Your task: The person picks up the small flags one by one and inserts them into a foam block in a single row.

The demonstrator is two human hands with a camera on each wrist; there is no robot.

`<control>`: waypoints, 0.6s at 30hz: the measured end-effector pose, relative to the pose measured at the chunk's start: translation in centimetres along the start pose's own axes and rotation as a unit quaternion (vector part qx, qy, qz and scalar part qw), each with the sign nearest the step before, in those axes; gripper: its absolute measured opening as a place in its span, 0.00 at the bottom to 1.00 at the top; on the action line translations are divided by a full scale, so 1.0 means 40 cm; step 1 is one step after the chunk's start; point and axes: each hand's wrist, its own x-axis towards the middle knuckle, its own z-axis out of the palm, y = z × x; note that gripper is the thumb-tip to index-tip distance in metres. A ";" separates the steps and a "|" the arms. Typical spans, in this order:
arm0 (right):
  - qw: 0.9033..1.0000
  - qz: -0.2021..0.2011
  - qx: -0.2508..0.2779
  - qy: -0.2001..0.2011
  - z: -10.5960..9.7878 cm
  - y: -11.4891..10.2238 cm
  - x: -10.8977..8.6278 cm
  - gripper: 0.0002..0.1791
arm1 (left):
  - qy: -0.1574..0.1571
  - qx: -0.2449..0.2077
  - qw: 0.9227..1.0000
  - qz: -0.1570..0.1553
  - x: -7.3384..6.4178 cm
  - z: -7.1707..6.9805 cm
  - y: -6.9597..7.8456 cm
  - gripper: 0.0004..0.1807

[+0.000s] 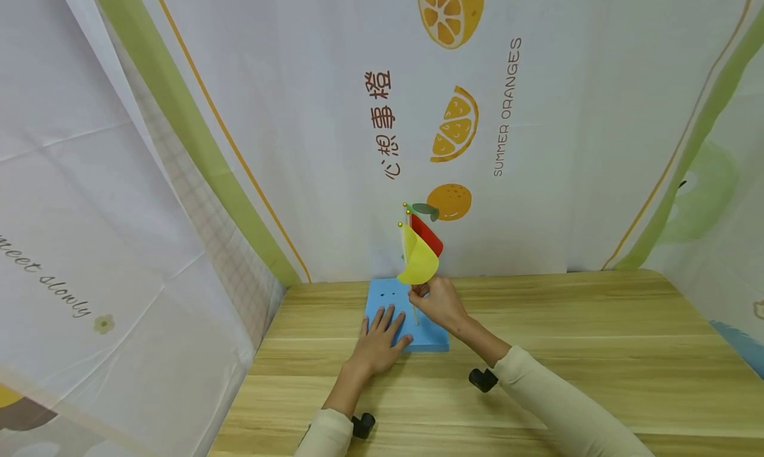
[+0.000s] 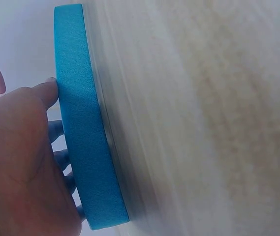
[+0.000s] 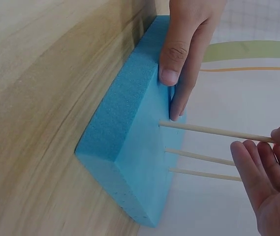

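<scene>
A blue foam block [image 1: 431, 339] lies on the table. My left hand [image 1: 379, 345] rests on its top with fingers spread, pressing near the left front. My right hand [image 1: 440, 303], at the block's right side, pinches the thin wooden stick [image 3: 213, 131] of a yellow paper flag [image 1: 420, 258] between thumb and fingers. The stick stands upright, its lower end at the foam surface. Behind it a red flag [image 1: 431, 237] shows partly, on another stick. In the right wrist view, two more sticks [image 3: 206, 174] stand in the foam. Small gold balls top three sticks.
Small dark holes [image 1: 382, 295] mark the block's far left part. The wood-grain table [image 1: 567, 364] extends to both sides and ends at a white curtain [image 1: 322, 145] printed with oranges. Black wrist-camera mounts [image 1: 482, 380] sit by both wrists.
</scene>
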 end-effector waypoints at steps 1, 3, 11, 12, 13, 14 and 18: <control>1.000 -0.002 0.002 -0.001 0.000 0.001 -0.001 0.04 | 0.001 0.000 1.000 0.000 0.001 0.000 -0.001 0.36; 1.000 -0.005 0.004 -0.002 0.001 0.001 -0.002 0.04 | -0.001 0.001 1.000 -0.002 0.002 0.003 -0.002 0.36; 1.000 -0.001 0.009 0.002 -0.006 0.002 -0.006 0.05 | -0.002 0.006 1.000 -0.004 0.005 0.003 -0.002 0.36; 1.000 -0.001 0.010 0.002 -0.007 0.002 -0.007 0.05 | -0.002 0.007 1.000 -0.004 0.005 0.004 -0.002 0.36; 1.000 0.000 0.012 0.003 -0.008 0.001 -0.008 0.05 | -0.003 0.007 1.000 -0.005 0.005 0.004 -0.002 0.36; 1.000 -0.001 0.012 0.005 -0.007 0.002 -0.009 0.06 | -0.002 0.007 1.000 -0.004 0.005 0.003 -0.002 0.36; 1.000 0.005 0.012 0.001 -0.006 0.005 -0.012 0.07 | -0.003 0.009 1.000 -0.005 0.003 0.003 -0.002 0.36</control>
